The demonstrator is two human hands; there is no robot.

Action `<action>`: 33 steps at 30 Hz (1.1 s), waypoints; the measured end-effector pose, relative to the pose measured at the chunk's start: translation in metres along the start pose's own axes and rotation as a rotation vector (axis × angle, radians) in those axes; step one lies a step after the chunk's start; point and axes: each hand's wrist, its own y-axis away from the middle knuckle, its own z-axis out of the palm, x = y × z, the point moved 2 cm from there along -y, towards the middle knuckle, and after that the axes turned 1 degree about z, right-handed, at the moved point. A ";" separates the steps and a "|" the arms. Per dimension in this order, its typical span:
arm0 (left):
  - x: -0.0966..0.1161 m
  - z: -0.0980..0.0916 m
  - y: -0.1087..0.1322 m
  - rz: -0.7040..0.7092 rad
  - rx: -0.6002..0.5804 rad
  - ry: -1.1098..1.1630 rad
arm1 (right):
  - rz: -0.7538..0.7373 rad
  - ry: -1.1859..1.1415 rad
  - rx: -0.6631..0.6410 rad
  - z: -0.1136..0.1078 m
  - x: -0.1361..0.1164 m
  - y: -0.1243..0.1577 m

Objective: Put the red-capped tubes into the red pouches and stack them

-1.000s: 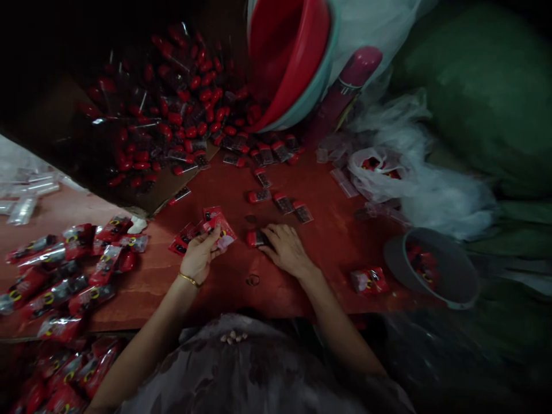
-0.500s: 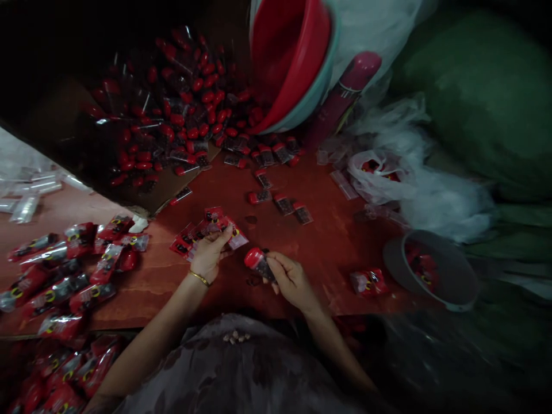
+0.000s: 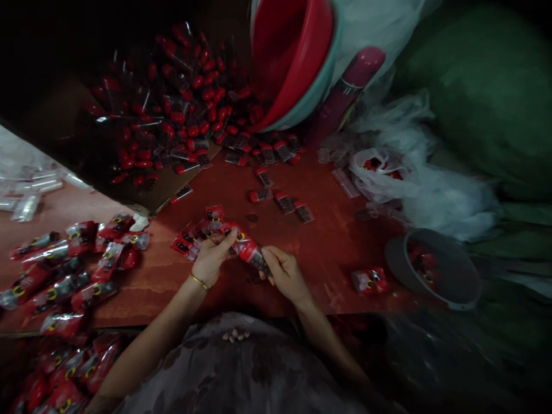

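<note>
Gripping floppy red sleeves (image 3: 207,227) in left hand (image 3: 211,261), pinching red-capped tube (image 3: 252,255) in right hand (image 3: 284,276): likely light, stiff, slick; best held by dark end.

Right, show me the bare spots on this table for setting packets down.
Bare reddish wooden table lies between the right hand and the lone red packet by the grey bowl, and between the left hand and the heap of red foil packets. The far edge is crowded with red-capped clear sachets.
</note>
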 end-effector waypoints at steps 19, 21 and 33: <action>-0.032 0.018 0.001 0.140 0.004 0.169 | -0.148 0.257 0.382 0.019 0.003 -0.017; -0.025 0.016 -0.001 0.161 -0.047 0.165 | -0.163 0.269 0.372 0.018 -0.002 -0.018; -0.029 0.019 0.001 0.131 -0.014 0.252 | -0.228 0.368 0.518 0.028 0.003 -0.012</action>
